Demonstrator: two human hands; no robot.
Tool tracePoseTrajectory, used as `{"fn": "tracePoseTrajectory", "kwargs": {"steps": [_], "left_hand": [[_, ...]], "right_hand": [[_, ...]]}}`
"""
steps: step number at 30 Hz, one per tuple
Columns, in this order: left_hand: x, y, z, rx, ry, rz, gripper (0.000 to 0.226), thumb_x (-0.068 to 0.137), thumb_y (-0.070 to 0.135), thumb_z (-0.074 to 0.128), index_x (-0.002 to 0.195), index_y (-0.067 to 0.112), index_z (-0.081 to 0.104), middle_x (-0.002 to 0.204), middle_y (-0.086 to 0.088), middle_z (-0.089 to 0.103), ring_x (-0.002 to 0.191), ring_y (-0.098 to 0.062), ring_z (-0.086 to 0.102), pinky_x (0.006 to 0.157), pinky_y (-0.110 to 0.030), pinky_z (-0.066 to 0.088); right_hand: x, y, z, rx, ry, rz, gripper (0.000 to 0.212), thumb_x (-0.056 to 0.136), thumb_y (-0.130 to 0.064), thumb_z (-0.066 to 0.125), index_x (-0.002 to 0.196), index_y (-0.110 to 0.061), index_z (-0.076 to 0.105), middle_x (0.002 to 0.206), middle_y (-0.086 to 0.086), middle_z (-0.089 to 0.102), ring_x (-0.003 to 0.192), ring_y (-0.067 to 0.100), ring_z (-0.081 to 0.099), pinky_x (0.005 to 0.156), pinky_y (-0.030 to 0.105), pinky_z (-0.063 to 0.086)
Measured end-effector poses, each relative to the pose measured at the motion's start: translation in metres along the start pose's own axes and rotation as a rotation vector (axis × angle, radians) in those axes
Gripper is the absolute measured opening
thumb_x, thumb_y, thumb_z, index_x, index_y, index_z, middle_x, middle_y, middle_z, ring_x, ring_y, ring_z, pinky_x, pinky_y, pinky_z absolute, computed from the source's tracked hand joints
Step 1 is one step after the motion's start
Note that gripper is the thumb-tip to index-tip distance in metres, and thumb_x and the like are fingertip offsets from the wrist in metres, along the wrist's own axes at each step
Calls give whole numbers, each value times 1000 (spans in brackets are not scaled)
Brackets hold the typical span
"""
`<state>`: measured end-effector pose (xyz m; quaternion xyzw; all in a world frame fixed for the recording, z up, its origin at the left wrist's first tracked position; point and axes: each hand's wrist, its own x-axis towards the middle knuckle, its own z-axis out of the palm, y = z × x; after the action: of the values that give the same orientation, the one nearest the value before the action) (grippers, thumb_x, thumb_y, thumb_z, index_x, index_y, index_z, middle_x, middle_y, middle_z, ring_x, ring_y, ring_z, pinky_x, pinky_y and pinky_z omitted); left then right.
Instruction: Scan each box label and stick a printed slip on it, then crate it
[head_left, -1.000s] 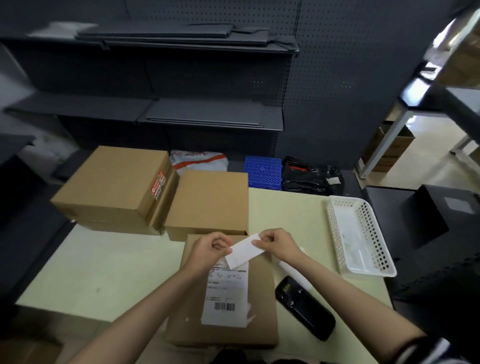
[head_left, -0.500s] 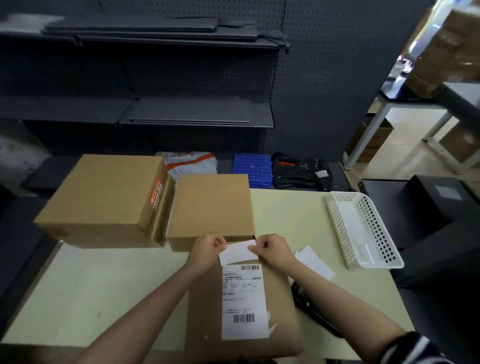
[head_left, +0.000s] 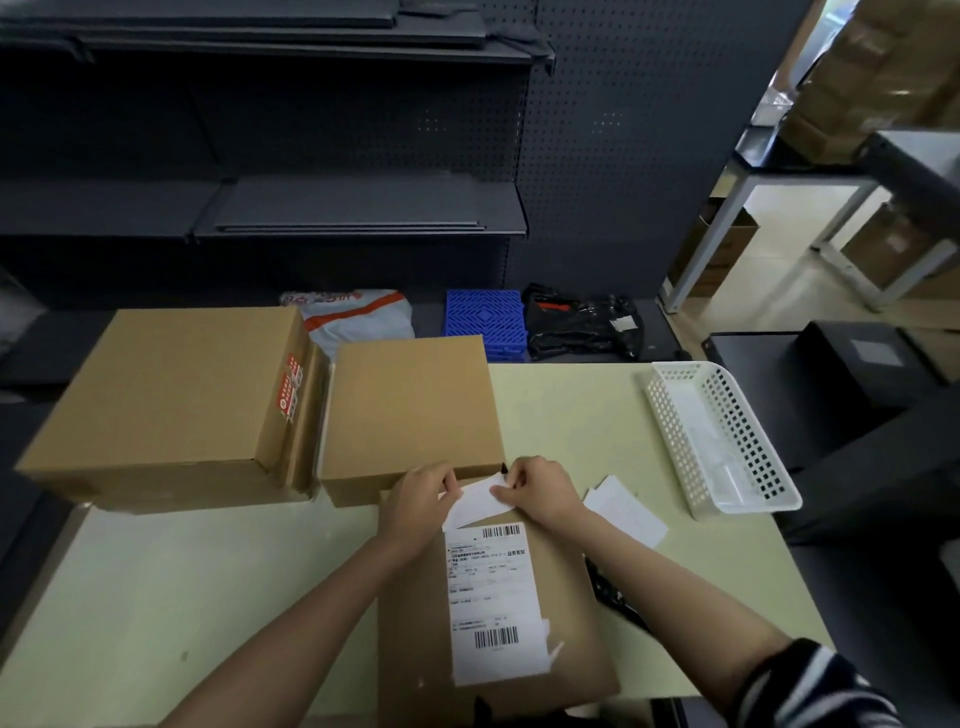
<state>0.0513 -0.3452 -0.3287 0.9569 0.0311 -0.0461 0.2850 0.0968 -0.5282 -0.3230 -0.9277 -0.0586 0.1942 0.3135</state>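
A flat brown box (head_left: 415, 623) lies on the table before me, with a white shipping label (head_left: 493, 597) on its top. Above the label's upper edge I hold a small white slip (head_left: 475, 501) between both hands. My left hand (head_left: 418, 499) pinches its left end and my right hand (head_left: 540, 488) pinches its right end. The slip tilts slightly, its lower left corner near the label. A black scanner (head_left: 615, 592) lies right of the box, partly hidden by my right forearm.
Two more brown boxes, a large one (head_left: 166, 395) and a smaller one (head_left: 410, 410), stand at the back left. A white perforated tray (head_left: 722, 441) sits at right, loose white paper (head_left: 623, 512) beside it. A blue crate (head_left: 485, 322) and bags lie behind the table.
The slip went from over the label up to the box's far end. The view shifted, so the box sits lower in frame. Both hands keep hold of the slip.
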Motion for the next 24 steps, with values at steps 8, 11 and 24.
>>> {"fn": "tracePoseTrajectory", "kwargs": {"steps": [8,11,24], "left_hand": [[-5,-16,3,132,-13,118,17,95,38,48,102,23,44,90,3,59,87,-18,54,69,-34,45],[-9,-27,-2,132,50,98,24,95,30,51,114,16,48,100,0,59,93,-20,56,73,-32,47],[-36,-49,22,310,-21,409,50,99,35,30,146,17,35,149,4,39,139,-12,31,116,-28,8]], "right_hand": [[-7,10,1,88,80,-46,22,84,-19,65,81,-19,43,69,-7,54,63,8,50,58,20,35],[-19,18,7,-6,164,-224,4,90,-14,55,92,-16,53,88,-2,55,79,14,51,70,27,41],[-40,46,44,-529,124,-463,57,101,-47,23,152,-21,23,158,-7,20,146,11,18,117,40,8]]}}
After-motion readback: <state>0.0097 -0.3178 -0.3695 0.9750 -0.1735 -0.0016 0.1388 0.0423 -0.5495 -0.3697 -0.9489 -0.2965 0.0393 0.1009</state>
